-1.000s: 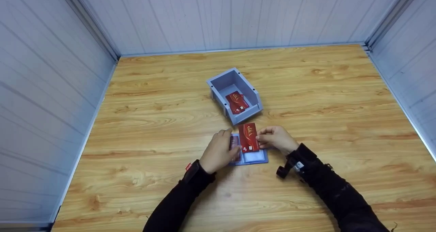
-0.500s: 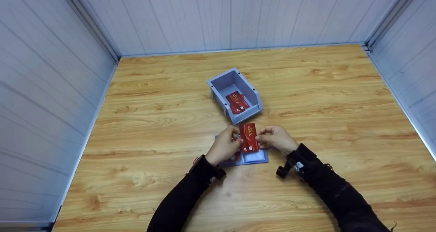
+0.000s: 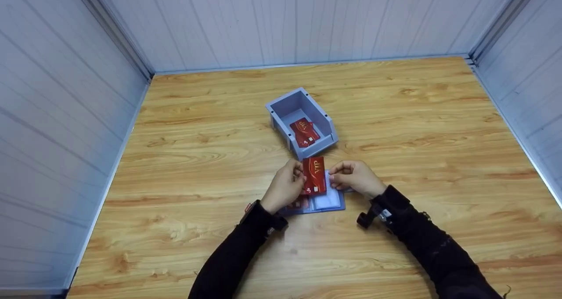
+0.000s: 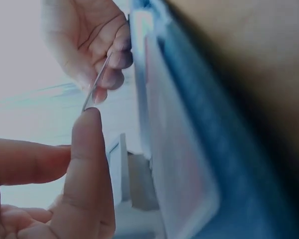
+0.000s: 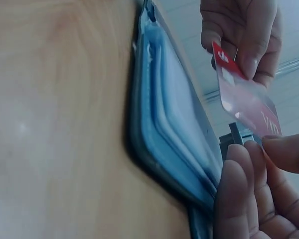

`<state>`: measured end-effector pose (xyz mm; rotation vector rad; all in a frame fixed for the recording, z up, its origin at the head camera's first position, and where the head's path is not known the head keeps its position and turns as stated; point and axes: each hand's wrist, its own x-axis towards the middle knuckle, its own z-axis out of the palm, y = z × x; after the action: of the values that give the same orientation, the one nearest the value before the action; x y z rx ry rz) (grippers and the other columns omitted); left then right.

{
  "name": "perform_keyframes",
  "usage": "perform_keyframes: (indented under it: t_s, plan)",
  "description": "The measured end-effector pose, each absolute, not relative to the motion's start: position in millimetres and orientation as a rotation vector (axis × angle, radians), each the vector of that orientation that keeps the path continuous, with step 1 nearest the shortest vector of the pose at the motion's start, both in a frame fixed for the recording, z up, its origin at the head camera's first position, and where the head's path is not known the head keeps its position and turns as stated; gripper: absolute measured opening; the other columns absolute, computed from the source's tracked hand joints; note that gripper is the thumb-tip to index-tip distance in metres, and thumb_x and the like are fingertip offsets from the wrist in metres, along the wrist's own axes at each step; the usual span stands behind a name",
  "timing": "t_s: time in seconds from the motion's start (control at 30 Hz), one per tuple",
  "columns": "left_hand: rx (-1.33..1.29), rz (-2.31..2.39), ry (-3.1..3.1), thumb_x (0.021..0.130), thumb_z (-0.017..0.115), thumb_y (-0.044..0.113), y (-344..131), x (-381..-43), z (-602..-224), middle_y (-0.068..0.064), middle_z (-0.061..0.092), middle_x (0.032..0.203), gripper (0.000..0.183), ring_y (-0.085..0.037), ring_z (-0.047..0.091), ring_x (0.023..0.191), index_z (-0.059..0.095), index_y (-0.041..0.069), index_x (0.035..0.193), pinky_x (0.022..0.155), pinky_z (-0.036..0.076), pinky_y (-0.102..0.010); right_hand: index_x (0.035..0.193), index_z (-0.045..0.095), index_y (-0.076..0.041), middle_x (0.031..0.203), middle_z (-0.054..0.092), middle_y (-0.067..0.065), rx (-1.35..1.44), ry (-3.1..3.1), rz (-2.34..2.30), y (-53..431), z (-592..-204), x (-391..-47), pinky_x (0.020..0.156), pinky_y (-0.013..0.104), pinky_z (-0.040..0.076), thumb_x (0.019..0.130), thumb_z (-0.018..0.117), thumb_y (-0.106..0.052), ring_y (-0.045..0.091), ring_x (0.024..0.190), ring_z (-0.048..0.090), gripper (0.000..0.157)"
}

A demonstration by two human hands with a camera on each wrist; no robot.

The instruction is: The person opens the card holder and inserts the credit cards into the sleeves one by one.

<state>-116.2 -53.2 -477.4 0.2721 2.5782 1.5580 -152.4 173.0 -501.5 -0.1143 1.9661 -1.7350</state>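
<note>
A red VIP card (image 3: 314, 176) is pinched along its left edge by my left hand (image 3: 284, 185). It is raised over an open blue card holder (image 3: 326, 206) with clear pockets. My right hand (image 3: 358, 177) is just beyond the card's right edge, its thumb and fingers loosely bent, a narrow gap showing in the head view. From the right wrist, the right thumb (image 5: 289, 152) overlaps the card's (image 5: 244, 99) near corner. Another red card (image 3: 299, 202) sits in the holder's left pocket, partly hidden by my left hand. The right pocket shows whitish and bare.
Behind the holder, a grey-blue open-front bin (image 3: 325, 114) stands on the wooden table (image 3: 197, 127). Inside the bin lie more red VIP cards (image 3: 304, 132), overlapping. Pale panel walls (image 3: 281, 22) enclose the table at the back and both sides.
My left hand has come off the holder's left side and taken the card's left edge. The card has shifted slightly left, away from my right fingers. My right hand has barely moved.
</note>
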Motion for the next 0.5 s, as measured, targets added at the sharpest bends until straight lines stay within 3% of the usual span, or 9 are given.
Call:
perform_keyframes:
  t_s: [0.2,0.5]
  plan:
    - [0.229,1.649,2.537,0.089,0.056,-0.002,-66.2,-113.8,-472.7,-0.008,0.058,0.086,0.018,-0.011,0.053,0.07,0.054,-0.002,0.106,0.061,0.053,-0.024,0.104,0.064,0.01,0.081,0.067,0.004,-0.254,2.231,-1.563,178.3,-498.2,-153.4,0.059,0.021,0.055,0.088,0.068,-0.007,0.008,0.068,0.063,0.023]
    - [0.174,1.67,2.487,0.088,0.053,-0.007,-82.7,-113.2,-473.3,-0.009,0.059,0.081,0.04,-0.011,0.056,0.061,0.046,-0.004,0.127,0.059,0.058,-0.033,0.09,0.068,-0.004,0.079,0.065,0.004,-0.425,2.579,-1.211,184.7,-492.5,-152.2,0.061,0.021,0.046,0.084,0.071,-0.011,0.009,0.068,0.056,0.01]
